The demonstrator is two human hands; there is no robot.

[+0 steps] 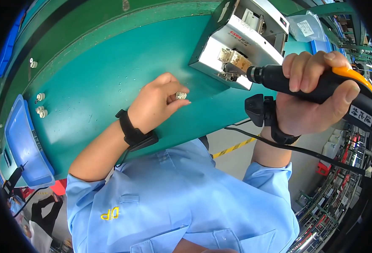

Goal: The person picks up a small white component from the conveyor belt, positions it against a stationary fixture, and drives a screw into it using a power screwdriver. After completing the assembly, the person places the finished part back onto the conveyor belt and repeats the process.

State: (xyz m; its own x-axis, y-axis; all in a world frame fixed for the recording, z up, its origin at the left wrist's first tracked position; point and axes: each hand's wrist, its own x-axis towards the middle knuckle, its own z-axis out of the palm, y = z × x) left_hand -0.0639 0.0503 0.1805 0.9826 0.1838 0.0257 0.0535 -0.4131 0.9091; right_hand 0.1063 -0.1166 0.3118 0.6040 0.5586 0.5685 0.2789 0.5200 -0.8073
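Between the thumb and fingertips of my left hand (155,100) is a small round whitish part (181,95), pinched above the green mat. My right hand (310,92) wraps around a black and orange electric screwdriver (285,78). Its tip end points left, at the front of a silver metal box-shaped machine (240,42), probably a screw feeder. The bit itself is hard to make out there. On that front sits a worn, brownish metal outlet block (236,61). Both wrists wear black straps with devices.
A blue plastic bin (26,145) stands at the mat's left edge. Beside it lie several small whitish round parts (41,111). Behind the machine is a clear plastic bag (306,27) with a label. A black cable (295,147) runs below my right wrist.
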